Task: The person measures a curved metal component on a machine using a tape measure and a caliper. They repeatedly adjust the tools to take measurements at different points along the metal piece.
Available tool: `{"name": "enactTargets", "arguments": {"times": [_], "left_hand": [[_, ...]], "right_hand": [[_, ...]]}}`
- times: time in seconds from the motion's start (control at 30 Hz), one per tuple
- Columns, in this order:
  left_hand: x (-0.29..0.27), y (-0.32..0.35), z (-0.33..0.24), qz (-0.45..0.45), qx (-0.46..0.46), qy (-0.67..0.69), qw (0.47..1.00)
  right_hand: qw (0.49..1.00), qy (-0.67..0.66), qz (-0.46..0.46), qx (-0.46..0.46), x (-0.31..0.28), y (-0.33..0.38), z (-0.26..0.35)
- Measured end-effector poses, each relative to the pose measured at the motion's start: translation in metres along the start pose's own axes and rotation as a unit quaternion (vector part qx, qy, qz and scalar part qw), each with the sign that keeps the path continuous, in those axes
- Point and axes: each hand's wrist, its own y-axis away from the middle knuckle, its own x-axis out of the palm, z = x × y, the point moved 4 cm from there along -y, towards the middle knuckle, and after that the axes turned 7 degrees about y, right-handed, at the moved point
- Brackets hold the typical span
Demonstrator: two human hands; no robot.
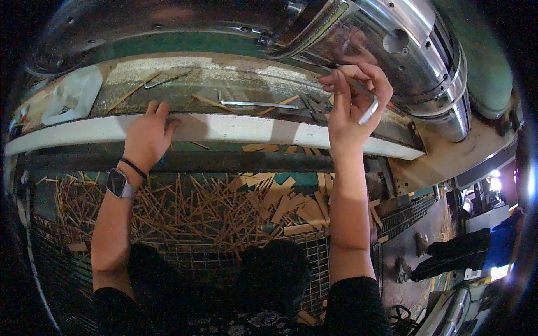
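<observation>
Up at the machine: we lean over a pale ledge (224, 127) that runs below a big polished steel drum (403, 50), with a dusty shelf behind the ledge.
Right hand: our right hand (353, 103) is raised and closed, fingers pinched round a short silvery metal tool (368, 112), seemingly a hex key, whose free end points down and whose upper end sits close to the drum's lower edge.
Left hand: our left hand (147, 134) lies flat and open on the ledge's front lip, holding nothing, only bracing us; a wristwatch (119, 183) is on that wrist.
Tool position: the tool is in the air, clear of the shelf; whether its tip sits in a fastener we cannot tell, since the fingers hide it.
On the shelf: a long bent key (258, 104) lies just left of the right hand, another thin one (165, 81) lies farther left, and a whitish plastic jug (73, 95) lies at the far left.
Below: thin wood strips (196, 207) litter the mesh guard (314, 252) under the ledge.
Doing it well: we judge it best to keep the left palm planted for balance, seat the key fully and square before turning, and keep the grip firm so it does not drop among the strips.
</observation>
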Motion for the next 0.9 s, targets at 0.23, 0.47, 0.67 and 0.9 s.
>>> {"name": "enactTargets", "arguments": {"times": [0.23,0.47,0.67,0.9], "left_hand": [[0.000,-0.005,-0.004,0.097,-0.042,0.003,0.994],[-0.003,-0.001,-0.003,0.091,-0.047,-0.019,0.995],[-0.002,0.002,-0.004,-0.022,0.013,-0.018,1.000],[-0.003,0.002,-0.005,-0.005,0.004,-0.023,1.000]], "right_hand": [[0.995,-0.072,0.065,0.004,-0.009,0.001,0.004],[0.966,-0.167,0.188,0.062,-0.013,0.002,0.022],[0.943,-0.247,0.207,0.078,-0.017,0.003,0.015],[0.952,-0.252,0.159,0.073,-0.024,0.000,0.014]]}}
